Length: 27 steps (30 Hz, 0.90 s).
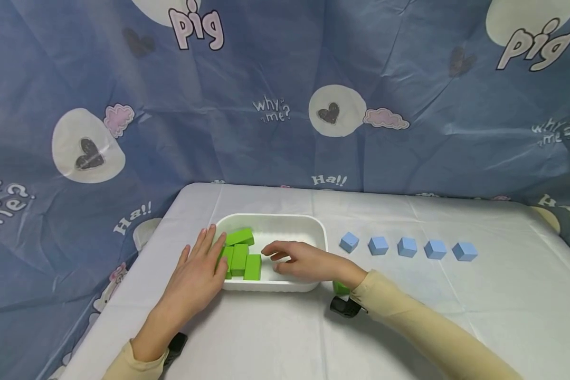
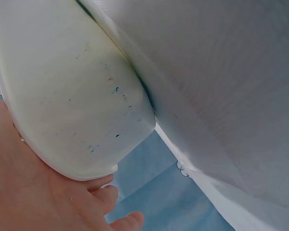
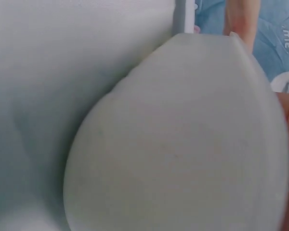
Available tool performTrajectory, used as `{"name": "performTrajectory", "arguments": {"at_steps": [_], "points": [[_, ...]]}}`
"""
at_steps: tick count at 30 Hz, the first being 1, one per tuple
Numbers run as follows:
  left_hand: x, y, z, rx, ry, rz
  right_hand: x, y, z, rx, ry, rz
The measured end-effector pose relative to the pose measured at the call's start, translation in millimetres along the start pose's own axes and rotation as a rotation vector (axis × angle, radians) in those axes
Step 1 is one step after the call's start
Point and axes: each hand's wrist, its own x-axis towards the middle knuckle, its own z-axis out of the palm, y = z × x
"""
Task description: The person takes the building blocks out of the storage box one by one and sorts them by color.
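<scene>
A white plastic tray [image 1: 277,285] stands on the table with several green rectangular blocks [image 1: 239,259] gathered at its left end. My left hand [image 1: 196,277] rests at the tray's left rim, its fingers extended. In the left wrist view that hand [image 2: 53,192] lies along the tray's outer wall [image 2: 86,106]. My right hand [image 1: 304,261] reaches over the right part of the tray, fingers loosely bent and holding nothing, just right of the blocks. The tray wall [image 3: 183,144] hides most of the right hand in the right wrist view.
Several light blue cubes [image 1: 407,247] form a row on the white-covered table [image 1: 275,338], right of the tray. Another green block [image 1: 340,288] lies outside the tray, partly hidden by the right wrist. A blue printed cloth [image 1: 275,148] hangs behind the table.
</scene>
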Motion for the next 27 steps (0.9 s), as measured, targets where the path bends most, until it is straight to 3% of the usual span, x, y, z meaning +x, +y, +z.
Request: {"name": "performTrajectory", "arguments": {"at_steps": [11,27], "points": [[-2.5,0.5,0.5,0.002,-0.014,0.002,12.7,5.9,12.4,-0.047,-0.069,0.024],[1.1,1.4,-0.7,-0.002,-0.021,-0.010,13.4,7.1,7.3,-0.003,-0.038,-0.003]]}}
